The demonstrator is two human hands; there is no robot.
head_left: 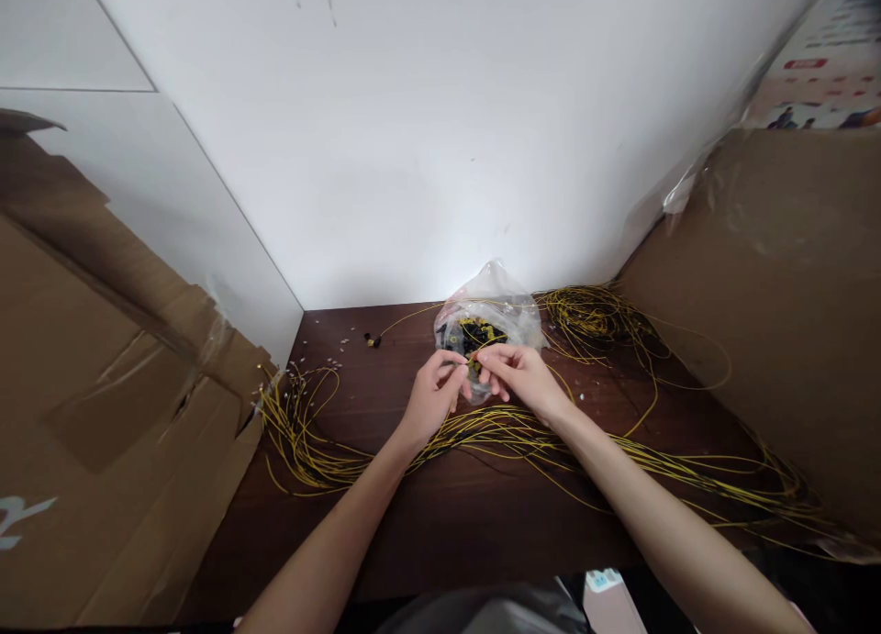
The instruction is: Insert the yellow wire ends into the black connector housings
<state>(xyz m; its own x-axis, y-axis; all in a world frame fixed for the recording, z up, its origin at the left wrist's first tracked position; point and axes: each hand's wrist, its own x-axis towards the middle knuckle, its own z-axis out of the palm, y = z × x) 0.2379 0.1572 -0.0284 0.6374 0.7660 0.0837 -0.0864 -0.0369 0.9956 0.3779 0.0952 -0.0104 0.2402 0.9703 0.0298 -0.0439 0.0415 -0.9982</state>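
Note:
A clear plastic bag (pixel 492 290) stands open at the back middle, with small black and yellow parts (pixel 474 333) inside. In front of its mouth, my left hand (pixel 439 384) pinches something too small to make out. Close beside it on the right, my right hand (pixel 515 372) has its thumb and index finger together at a thin yellow wire. The fingertips of both hands nearly meet. A long bundle of yellow and black wires (pixel 323 460) runs across the table beneath my forearms. Behind my right hand lies a coiled heap of similar wires (pixel 592 315).
Cardboard boxes (pixel 124 377) (pixel 777 276) flank the dark brown table (pixel 413 542). A white wall (pixel 413 139) rises behind. A small black and yellow piece (pixel 373 341) and little pale bits (pixel 344 341) lie at the back left. A pale object (pixel 612 606) shows below the front edge.

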